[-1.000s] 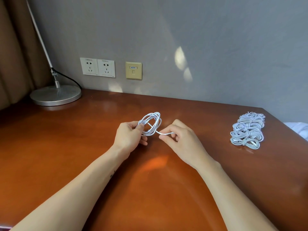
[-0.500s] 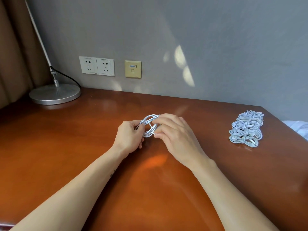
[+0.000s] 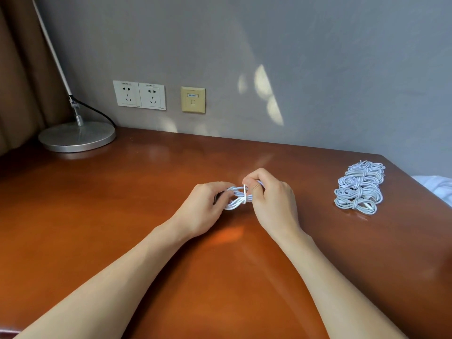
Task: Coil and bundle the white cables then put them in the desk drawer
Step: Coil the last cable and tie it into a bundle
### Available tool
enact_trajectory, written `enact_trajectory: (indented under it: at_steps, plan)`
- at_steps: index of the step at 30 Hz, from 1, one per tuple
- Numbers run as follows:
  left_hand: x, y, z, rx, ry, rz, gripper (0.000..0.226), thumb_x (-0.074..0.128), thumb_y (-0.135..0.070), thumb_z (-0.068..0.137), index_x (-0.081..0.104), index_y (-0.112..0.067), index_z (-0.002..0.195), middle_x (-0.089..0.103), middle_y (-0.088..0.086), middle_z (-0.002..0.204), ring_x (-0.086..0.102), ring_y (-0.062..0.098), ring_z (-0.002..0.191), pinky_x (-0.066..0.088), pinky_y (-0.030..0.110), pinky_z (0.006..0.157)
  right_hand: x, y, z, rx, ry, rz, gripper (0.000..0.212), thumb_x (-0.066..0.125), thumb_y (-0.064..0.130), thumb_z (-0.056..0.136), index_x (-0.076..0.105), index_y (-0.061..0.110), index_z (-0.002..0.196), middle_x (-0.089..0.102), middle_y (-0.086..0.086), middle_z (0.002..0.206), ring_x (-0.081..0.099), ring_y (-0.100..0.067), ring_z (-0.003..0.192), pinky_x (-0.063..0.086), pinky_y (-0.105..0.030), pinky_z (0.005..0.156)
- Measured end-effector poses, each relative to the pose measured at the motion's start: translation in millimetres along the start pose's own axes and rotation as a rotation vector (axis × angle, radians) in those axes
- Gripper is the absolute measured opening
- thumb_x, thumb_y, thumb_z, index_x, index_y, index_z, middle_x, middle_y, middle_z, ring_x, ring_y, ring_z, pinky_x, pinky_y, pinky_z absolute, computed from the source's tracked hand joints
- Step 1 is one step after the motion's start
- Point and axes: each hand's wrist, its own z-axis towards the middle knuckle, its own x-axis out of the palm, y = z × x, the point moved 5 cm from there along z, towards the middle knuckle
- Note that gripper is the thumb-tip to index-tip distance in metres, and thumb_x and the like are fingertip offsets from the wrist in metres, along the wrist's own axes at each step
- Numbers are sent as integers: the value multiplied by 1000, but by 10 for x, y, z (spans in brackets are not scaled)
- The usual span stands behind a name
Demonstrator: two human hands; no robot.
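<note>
Since a second ago the round loop I saw standing up from the left hand has been squeezed flat, and the right hand has closed in from the loose tail onto the coil itself; one strand now crosses its middle.

Far left on my feed hangs a brown curtain (image 3: 22, 69). Next to it a lamp base (image 3: 77, 137), a flat silver disc, sits on the back left corner of the desk (image 3: 122, 228), its thin pole slanting up out of frame and a black cord trailing behind. On the grey wall just above the desktop are a double white socket (image 3: 139, 94) and, beside it, a beige data plate (image 3: 193, 99).

At the centre, the left hand (image 3: 203, 211) has its fingers curled round the left end of the white cable (image 3: 236, 201). The cable is a flattened bundle of several loops held just above the wood between both hands, cinched by a single turn (image 3: 244, 194) round its waist. The right hand (image 3: 274, 204) clasps the right end, fingers bent over it, thumb near the turn. Whether the tail is tucked through I cannot tell.

Well apart to the right, near the desk's far right corner, lies a pile of bundled cables (image 3: 359, 187), each tied at its middle, stacked in a row. Past the desk edge a bit of white fabric (image 3: 437, 187) shows.
</note>
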Motion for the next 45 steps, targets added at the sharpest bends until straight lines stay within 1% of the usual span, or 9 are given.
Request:
enact_trajectory:
  at_steps: [3,9,14,17,22,27,31,38,45]
  plan:
    - [30,-39,-8,65,52,-2,24,51,-9,107,73,-12,113,67,-18,92,60,-3,78,41,10,72,-27,-31,8,57,-16,-15,18,54,35,105,67,31,94,71,13,83,65,-13,77,51,-34,65]
    - [85,-58,-14,160,93,39,23,51,-8,106,72,-15,112,70,-13,102,64,7,93,43,12,80,-32,-94,15,158,-38,36,22,57,44,102,75,33,100,75,16,90,69,-12,83,60,-37,71]
    - [56,-96,-23,157,54,-16,15,54,-8,105,66,-17,107,70,-10,94,66,16,85,50,25,72,-45,-114,15,240,-25,134,23,57,41,103,77,32,101,73,18,93,66,-5,84,51,-23,69]
    - [57,-118,-20,164,61,-16,16,54,-5,104,66,-17,103,69,-10,89,64,16,80,47,22,69,-32,-129,6,291,18,220,25,57,43,103,79,31,100,74,18,96,66,-5,89,52,-24,74]
    - [47,4,-9,41,104,-61,23,55,-2,101,70,-18,96,72,-6,88,66,19,84,52,38,77,-5,-102,-9,281,117,388,19,62,36,101,80,29,97,68,7,61,63,-7,57,54,-25,62]
    - [42,20,-11,-28,131,-157,24,55,2,100,70,-15,92,70,-12,79,60,4,72,48,23,70,-17,-136,12,327,148,484,16,67,34,99,82,30,94,62,7,60,58,-6,58,51,-22,58]
    - [57,-2,-17,-24,156,-189,24,55,1,100,70,-16,90,69,3,77,54,10,66,49,37,66,-8,-170,-2,400,162,499,17,67,37,99,82,32,92,59,10,59,55,-1,56,48,-16,55]
    - [88,-31,-32,-23,163,-199,24,53,4,100,68,-12,90,65,-6,72,48,6,61,42,24,62,40,-200,-38,516,167,548,18,68,38,99,82,29,92,59,6,61,55,-8,56,46,-18,51]
    - [39,-80,-31,-46,121,-330,22,51,3,103,64,-9,90,69,11,79,52,19,68,44,35,61,-34,-206,9,588,240,750,20,78,39,89,80,26,104,75,9,75,70,-14,80,56,-30,77]
